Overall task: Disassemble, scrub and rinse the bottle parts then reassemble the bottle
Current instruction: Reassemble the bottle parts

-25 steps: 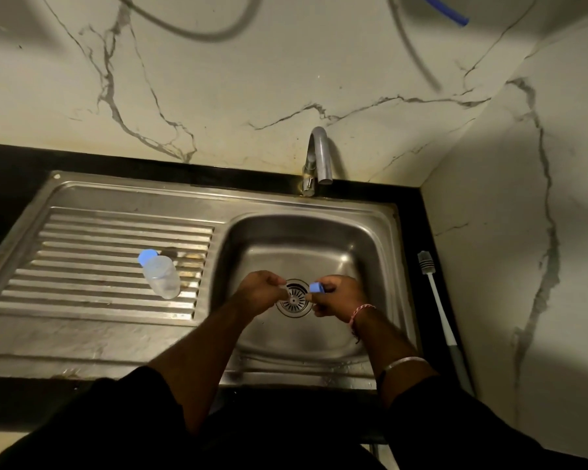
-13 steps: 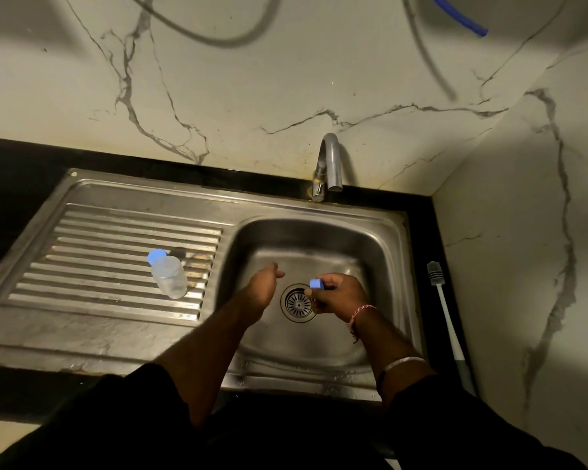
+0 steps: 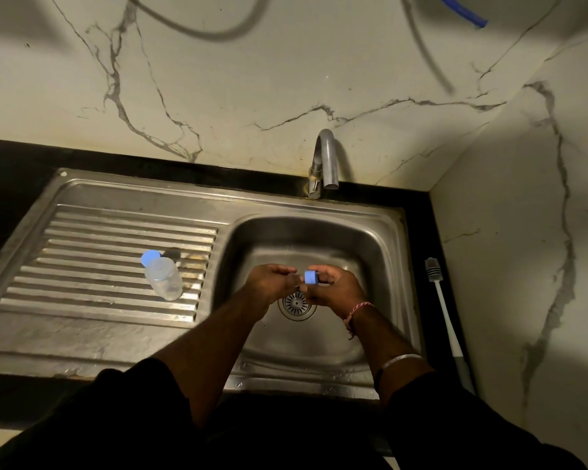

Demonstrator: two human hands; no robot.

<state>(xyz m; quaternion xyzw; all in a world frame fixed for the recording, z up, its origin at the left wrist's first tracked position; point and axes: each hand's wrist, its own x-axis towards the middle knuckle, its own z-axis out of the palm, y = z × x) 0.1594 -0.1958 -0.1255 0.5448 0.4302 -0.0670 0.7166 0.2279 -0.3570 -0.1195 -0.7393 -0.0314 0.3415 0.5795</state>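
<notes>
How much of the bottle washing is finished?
Partly taken apart: the clear bottle lies on the draining board. The right hand holds a small blue ring over the sink, left hand beside it. The tap looks dry and the brush unused, so scrubbing, rinsing and reassembly seem left.

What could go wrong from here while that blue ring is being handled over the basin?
1. The blue ring is only pinched by the right hand, directly above the drain; a slip may drop it onto the strainer.
2. The bottle lies on its side on the ribbed drainboard and might roll.
</notes>
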